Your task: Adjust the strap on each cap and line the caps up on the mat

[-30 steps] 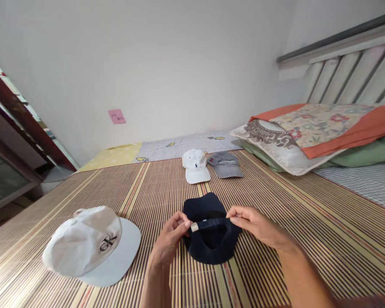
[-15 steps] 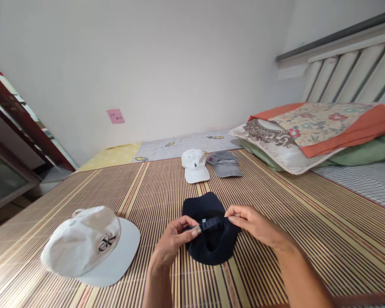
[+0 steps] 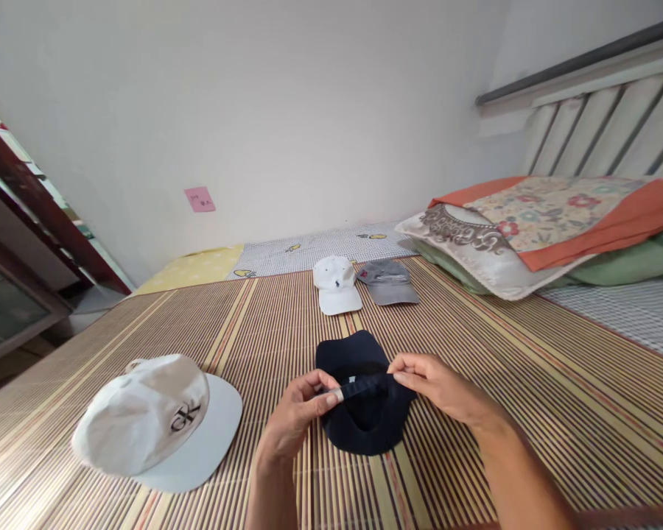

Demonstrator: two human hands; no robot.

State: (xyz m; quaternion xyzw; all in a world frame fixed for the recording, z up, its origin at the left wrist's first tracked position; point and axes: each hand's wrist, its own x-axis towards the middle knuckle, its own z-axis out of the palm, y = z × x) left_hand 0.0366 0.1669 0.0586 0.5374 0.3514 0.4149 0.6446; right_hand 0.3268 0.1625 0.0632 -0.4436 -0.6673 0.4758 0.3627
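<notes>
A dark navy cap (image 3: 365,434) rests on the striped mat with its brim pointing away from me and its back opening facing me. Across that opening runs the cap's strap (image 3: 365,385). My left hand (image 3: 301,412) pinches the strap's left end between thumb and fingers, where a small light-coloured piece, perhaps a buckle, shows. At the right end, my right hand (image 3: 428,383) pinches the strap where it meets the cap. To the left lies a white cap with black "CK" letters (image 3: 144,423), apart from both hands.
Farther back, a white cap with a small dark logo (image 3: 337,283) sits beside a grey cap (image 3: 387,281). Pillows with an orange floral cover (image 3: 563,213) are piled at the back right, near a radiator (image 3: 613,125). The bamboo mat (image 3: 270,324) covers the bed.
My left hand has shifted very slightly left along the strap. My right hand and the caps stay where they were.
</notes>
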